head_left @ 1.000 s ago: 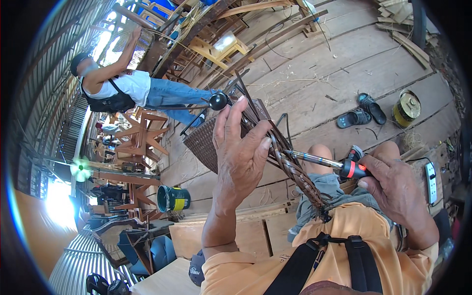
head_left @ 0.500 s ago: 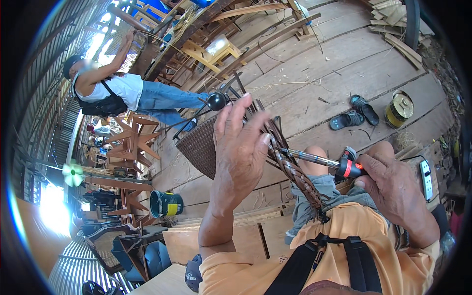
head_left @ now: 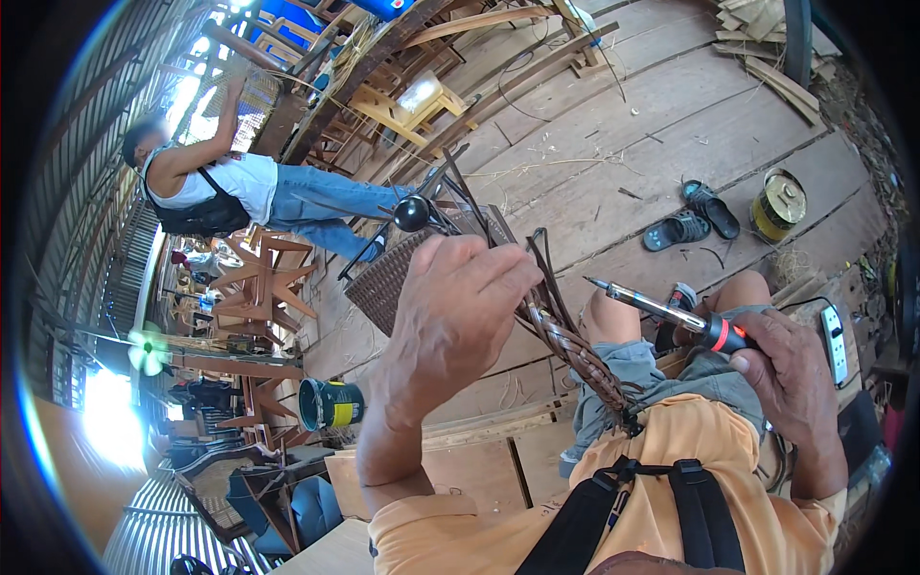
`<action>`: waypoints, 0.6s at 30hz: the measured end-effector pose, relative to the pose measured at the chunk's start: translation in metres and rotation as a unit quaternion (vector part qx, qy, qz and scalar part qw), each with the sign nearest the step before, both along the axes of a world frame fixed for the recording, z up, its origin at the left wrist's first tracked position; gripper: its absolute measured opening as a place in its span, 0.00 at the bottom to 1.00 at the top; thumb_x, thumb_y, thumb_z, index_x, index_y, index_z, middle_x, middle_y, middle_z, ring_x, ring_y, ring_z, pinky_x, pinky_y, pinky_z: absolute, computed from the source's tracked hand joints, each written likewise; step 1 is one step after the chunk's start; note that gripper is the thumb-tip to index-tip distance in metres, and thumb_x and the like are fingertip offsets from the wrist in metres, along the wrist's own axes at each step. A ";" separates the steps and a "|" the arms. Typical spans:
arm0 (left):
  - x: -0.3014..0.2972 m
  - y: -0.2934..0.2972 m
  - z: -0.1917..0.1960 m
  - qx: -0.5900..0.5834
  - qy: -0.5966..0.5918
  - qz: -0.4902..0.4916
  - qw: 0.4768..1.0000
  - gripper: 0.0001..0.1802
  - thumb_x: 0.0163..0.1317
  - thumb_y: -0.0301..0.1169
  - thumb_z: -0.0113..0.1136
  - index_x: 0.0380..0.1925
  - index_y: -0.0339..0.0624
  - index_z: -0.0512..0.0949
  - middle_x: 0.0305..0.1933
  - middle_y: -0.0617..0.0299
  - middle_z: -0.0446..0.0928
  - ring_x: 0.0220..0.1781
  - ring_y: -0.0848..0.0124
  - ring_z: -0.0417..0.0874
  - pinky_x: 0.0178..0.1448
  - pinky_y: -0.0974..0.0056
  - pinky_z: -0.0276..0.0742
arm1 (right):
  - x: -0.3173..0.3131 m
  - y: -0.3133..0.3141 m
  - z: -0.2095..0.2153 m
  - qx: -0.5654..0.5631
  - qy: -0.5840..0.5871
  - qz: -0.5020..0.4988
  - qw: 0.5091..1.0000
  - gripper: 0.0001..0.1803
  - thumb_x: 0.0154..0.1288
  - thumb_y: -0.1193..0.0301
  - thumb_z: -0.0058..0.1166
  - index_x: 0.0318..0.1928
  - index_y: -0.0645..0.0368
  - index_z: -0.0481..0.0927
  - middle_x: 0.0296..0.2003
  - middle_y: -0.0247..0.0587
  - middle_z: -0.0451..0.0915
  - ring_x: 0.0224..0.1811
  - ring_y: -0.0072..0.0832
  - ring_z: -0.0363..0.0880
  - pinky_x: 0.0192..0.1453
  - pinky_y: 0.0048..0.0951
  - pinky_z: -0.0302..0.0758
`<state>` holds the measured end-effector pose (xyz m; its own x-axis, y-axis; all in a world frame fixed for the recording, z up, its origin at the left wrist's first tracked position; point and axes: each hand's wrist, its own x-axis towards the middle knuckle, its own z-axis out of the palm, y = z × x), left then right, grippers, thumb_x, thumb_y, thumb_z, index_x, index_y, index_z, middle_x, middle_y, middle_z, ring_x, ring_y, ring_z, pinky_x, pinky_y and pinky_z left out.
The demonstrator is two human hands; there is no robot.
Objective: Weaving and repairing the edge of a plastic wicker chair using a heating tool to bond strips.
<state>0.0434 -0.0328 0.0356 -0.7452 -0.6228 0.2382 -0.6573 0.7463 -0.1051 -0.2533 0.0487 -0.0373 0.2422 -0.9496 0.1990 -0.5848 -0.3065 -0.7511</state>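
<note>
My left hand [head_left: 455,302] is closed at the upper end of a brown braid [head_left: 583,359], its fingers curled over the strips; the exact grip is hidden beneath the knuckles. Loose brown strips [head_left: 468,192] fan out past the fingers, beside a shiny black ball [head_left: 412,214]. The braid runs down toward my waist. In my right hand [head_left: 791,374] is a soldering iron [head_left: 652,309], held by its black handle with a red band and a glowing light. Its pointed metal tip is apart from the braid. A brown woven panel [head_left: 377,290] shows behind my left wrist.
Dark sandals [head_left: 692,222] and a yellow can [head_left: 778,204] stand on the plank floor [head_left: 594,153]. A white power strip [head_left: 835,345] lies at right. A green bucket [head_left: 331,403] sits at left. Another person [head_left: 230,187] stands further off, near wooden furniture.
My left hand has gone from spread fingers to closed on the braid's strips. The soldering iron has drawn back from the braid, its tip now raised clear of it.
</note>
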 end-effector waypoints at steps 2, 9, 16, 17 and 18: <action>-0.004 -0.006 0.008 0.020 -0.022 -0.007 1.000 0.19 0.41 0.18 0.59 0.37 0.45 0.79 0.43 0.64 0.77 0.42 0.61 0.74 0.48 0.55 0.65 | -0.002 0.000 -0.001 0.006 0.007 0.004 1.000 0.14 0.61 0.66 0.55 0.41 0.63 0.75 0.29 0.51 0.73 0.30 0.51 0.73 0.33 0.42 0.69; -0.011 -0.030 0.033 0.186 -0.157 -0.025 0.970 0.12 0.49 0.20 0.59 0.36 0.44 0.78 0.39 0.64 0.76 0.40 0.63 0.74 0.46 0.59 0.64 | 0.002 -0.006 -0.003 0.016 -0.006 0.063 0.998 0.13 0.60 0.68 0.56 0.42 0.63 0.74 0.27 0.49 0.72 0.30 0.47 0.74 0.32 0.42 0.68; -0.014 -0.036 0.034 0.205 -0.136 -0.034 0.969 0.08 0.52 0.25 0.62 0.34 0.43 0.76 0.37 0.62 0.75 0.42 0.62 0.75 0.46 0.59 0.67 | 0.005 -0.010 0.009 0.021 0.038 0.080 0.996 0.12 0.62 0.67 0.54 0.41 0.63 0.74 0.26 0.46 0.72 0.28 0.43 0.74 0.33 0.40 0.70; -0.013 -0.037 0.034 0.204 -0.136 -0.035 0.969 0.08 0.52 0.25 0.62 0.34 0.43 0.76 0.37 0.62 0.75 0.42 0.62 0.75 0.46 0.59 0.67 | 0.005 -0.010 0.012 0.018 0.038 0.079 0.996 0.12 0.62 0.67 0.54 0.41 0.63 0.74 0.26 0.46 0.72 0.28 0.43 0.74 0.33 0.40 0.70; -0.013 -0.037 0.034 0.208 -0.137 -0.035 0.968 0.08 0.52 0.25 0.62 0.33 0.43 0.76 0.36 0.62 0.75 0.41 0.62 0.75 0.46 0.59 0.67 | 0.005 -0.011 0.014 0.032 0.052 0.079 0.995 0.12 0.62 0.67 0.54 0.41 0.63 0.74 0.27 0.46 0.72 0.28 0.43 0.74 0.33 0.40 0.69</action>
